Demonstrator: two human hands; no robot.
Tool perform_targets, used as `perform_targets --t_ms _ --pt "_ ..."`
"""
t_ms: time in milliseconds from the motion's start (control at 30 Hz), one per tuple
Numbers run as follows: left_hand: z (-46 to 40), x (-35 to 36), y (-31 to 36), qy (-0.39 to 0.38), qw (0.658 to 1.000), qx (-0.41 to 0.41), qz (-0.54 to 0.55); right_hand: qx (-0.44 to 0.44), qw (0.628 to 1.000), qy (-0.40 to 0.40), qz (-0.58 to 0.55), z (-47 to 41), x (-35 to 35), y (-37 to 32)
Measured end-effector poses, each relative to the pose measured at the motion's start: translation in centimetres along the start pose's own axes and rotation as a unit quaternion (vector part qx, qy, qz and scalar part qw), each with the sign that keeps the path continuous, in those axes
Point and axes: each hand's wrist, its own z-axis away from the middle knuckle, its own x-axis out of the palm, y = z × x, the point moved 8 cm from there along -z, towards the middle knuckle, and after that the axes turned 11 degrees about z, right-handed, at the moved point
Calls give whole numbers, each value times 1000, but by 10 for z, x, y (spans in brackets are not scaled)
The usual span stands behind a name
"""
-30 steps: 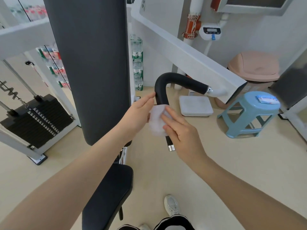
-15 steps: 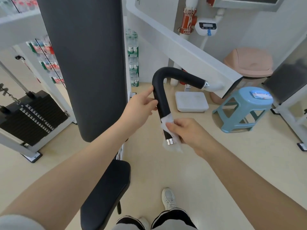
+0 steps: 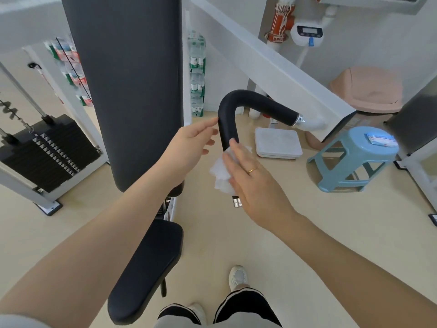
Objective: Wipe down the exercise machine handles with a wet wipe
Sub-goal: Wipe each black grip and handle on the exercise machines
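Left hand: the left hand (image 3: 189, 147) was open with relaxed fingers, its fingertip touching the handle's bend at 9 o'clock.
Handle: the handle (image 3: 228, 119) was a matte black foam tube, hook-shaped; its free leg ran down toward 6 o'clock and ended in a chrome cap.
Wet wipe: the wet wipe (image 3: 221, 172) was white and crumpled against that leg.
Right hand: the right hand (image 3: 253, 178) pressed the wipe flat-fingered.

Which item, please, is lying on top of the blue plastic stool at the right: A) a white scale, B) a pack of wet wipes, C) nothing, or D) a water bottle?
B: a flat blue-and-white pack of wet wipes lies on the blue stool's round seat.
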Motion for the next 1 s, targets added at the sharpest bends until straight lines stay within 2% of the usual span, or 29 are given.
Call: perform_targets --t_ms 67,167,267,433,600,667,767,867,933,1000 --pt "-1 -1 5 9 998 23 -59 -136 989 -11 62 1 5 7" --pt "-6 -2 9 32 998 30 -52 -250 960 -14 122 -17 -2 20" --pt "-16 -11 16 86 996 17 1 -272 953 -3 130 -53 -8 23" --pt "-28 -25 26 148 988 26 24 -236 963 42 125 -102 -24 21" --pt "-37 -17 26 141 990 21 2 -334 933 -12 133 -94 -13 9" --pt "-41 -12 29 142 989 25 22 -271 953 -40 128 -119 -19 22" --pt "-45 -6 33 149 988 25 22 -86 990 -89 66 -149 -23 67" --pt "-48 1 31 129 991 22 -8 46 995 -79 34 -133 -24 113" --pt "-52 8 30 106 994 14 -32 95 991 -79 47 -120 -24 128" --pt "-56 14 33 101 993 17 -56 89 991 -70 76 -121 -20 121"
